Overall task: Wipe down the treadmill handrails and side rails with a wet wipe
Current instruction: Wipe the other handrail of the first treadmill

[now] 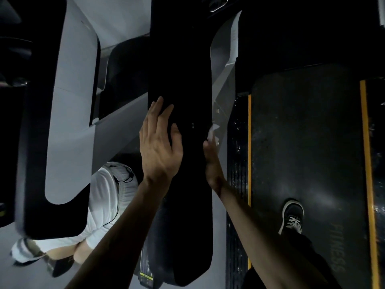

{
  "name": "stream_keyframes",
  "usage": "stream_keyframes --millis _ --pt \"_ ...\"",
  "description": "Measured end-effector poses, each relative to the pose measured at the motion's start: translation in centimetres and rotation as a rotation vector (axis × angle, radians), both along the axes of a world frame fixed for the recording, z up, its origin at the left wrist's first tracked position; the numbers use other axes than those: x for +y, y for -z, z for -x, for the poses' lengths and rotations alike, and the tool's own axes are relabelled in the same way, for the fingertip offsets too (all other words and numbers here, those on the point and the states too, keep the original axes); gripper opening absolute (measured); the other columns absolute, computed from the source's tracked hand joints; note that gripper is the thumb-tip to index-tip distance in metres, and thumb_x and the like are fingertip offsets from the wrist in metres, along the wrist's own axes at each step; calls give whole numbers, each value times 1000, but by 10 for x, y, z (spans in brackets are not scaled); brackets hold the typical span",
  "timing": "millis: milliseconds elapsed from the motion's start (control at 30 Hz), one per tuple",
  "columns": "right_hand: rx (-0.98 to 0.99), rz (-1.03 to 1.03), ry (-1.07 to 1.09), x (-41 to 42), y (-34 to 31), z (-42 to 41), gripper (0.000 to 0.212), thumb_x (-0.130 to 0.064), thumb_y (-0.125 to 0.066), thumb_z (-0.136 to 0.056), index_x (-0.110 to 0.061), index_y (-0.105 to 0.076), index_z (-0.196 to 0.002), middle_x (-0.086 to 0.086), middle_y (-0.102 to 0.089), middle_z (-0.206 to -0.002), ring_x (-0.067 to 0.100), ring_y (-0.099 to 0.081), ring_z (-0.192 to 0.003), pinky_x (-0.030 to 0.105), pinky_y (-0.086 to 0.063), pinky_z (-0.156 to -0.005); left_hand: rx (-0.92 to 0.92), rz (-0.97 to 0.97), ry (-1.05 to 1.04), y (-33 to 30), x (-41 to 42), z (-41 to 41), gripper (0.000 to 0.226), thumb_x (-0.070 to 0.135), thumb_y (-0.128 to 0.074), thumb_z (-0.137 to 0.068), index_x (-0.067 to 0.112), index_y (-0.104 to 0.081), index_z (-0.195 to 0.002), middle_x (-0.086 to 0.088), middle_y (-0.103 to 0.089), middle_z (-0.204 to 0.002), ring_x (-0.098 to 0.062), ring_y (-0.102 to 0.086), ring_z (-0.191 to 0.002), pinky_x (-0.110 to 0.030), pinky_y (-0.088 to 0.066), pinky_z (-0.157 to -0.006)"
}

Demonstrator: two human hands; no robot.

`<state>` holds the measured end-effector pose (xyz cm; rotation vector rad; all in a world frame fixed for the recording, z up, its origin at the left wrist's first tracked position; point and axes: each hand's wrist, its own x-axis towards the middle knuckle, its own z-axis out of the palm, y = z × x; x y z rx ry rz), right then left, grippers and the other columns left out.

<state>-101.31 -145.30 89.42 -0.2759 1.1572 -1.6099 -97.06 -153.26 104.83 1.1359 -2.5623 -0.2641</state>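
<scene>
Treadmill deck [302, 142]: dark belt at right, yellow stripes along both edges, ribbed black side rail [237, 184] on its left edge. One dark shoe [292, 215] with white laces stands on the belt.

Handrail [181, 142]: wide black padded bar running up the middle of the view, between both hands.

Second machine [68, 101]: grey and black frame at left.

Bystander [104, 205]: white shorts and a striped sock, low on the floor at lower left, partly behind the frame.

Left arm: reaches forward from bottom centre. Left hand [160, 142] lies flat on the left face of the handrail, back of hand to the camera, fingers straight and slightly spread, thumb resting on the bar's top. Grip released; holds nothing.

Right arm: reaches up from lower right. Right hand [211, 161] is seen edge-on against the handrail's right side, fingers extended, pressing the wipe to the bar.

Wipe [213, 132]: small white crumple, showing at the right fingertips, touching the handrail's right edge.
</scene>
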Motion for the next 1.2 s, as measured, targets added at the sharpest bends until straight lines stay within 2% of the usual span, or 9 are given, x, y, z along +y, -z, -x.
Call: stream_keyframes --millis 67,100,200,500,600,767,933,1067,1200 --pt "60 10 5 6 -8 -6 72 -41 -40 -105 -25 -3 -164 -15 -2 -170 -13 -7 -149 18 -17 -124 0 -3 1 0 -1 0 45 20 -47 -102 9 -52 -145 -5 -41 -160 -23 -34 -150 -51 -35 -117" --pt "92 29 2 5 -14 -6 73 -43 -40 -104 -25 -2 -164 -16 0 -170 -11 -4 -151 19 -14 -124 0 -6 -2 0 -1 0 45 19 -48 -102 9 -52 -145 -5 -41 -160 -23 -35 -149 -51 -35 -116" --pt "208 26 40 -15 -20 5 80 -57 -37 -101 -24 -2 -165 -12 2 -171 4 2 -156 47 -5 -129 -6 -1 -7 1 0 0 44 18 -49 -101 9 -52 -145 -6 -42 -159 -25 -37 -148 -51 -35 -116" --pt "75 6 21 -13 1 5 77 -59 -41 -103 -28 -6 -164 0 -10 -172 18 -9 -158 59 -14 -126 -22 12 -11 2 0 0 45 24 -46 -103 9 -51 -146 -6 -41 -160 -25 -37 -148 -54 -37 -114" --pt "38 5 -8 7 -7 -6 78 -60 -41 -100 -34 -4 -164 -16 -8 -170 3 -9 -156 54 -14 -128 -29 16 -17 2 0 0 46 25 -46 -103 10 -51 -146 -6 -41 -160 -26 -39 -147 -49 -33 -119" --pt "142 33 53 -7 -25 5 99 -80 -39 -91 -25 -3 -165 -11 -1 -172 2 -4 -156 37 -10 -127 -61 29 -25 2 -2 1 51 30 -45 -102 11 -47 -149 -8 -38 -162 -31 -44 -141 -55 -41 -109" --pt "164 18 62 -34 -12 34 70 -49 -29 -106 -22 -2 -165 -3 -5 -172 6 -10 -156 25 -18 -125 -95 48 -31 -3 -2 4 55 24 -44 -92 8 -53 -144 -13 -46 -154 -31 -51 -124 -50 -46 -98" --pt "66 -25 -30 -17 8 11 66 -46 -34 -109 -17 -13 -164 6 -28 -164 25 -27 -151 54 -18 -126 -120 56 -33 -5 0 4 59 26 -41 -84 5 -56 -138 -17 -54 -141 -33 -52 -108 -49 -46 -88" --pt "-3 -115 -28 2 3 -4 55 -36 -25 -113 -24 -6 -163 -19 -9 -163 -7 -10 -151 21 -9 -125 -131 117 -43 -6 -5 12 54 28 -41 -80 5 -59 -125 -16 -57 -122 -32 -51 -98 -48 -43 -79"
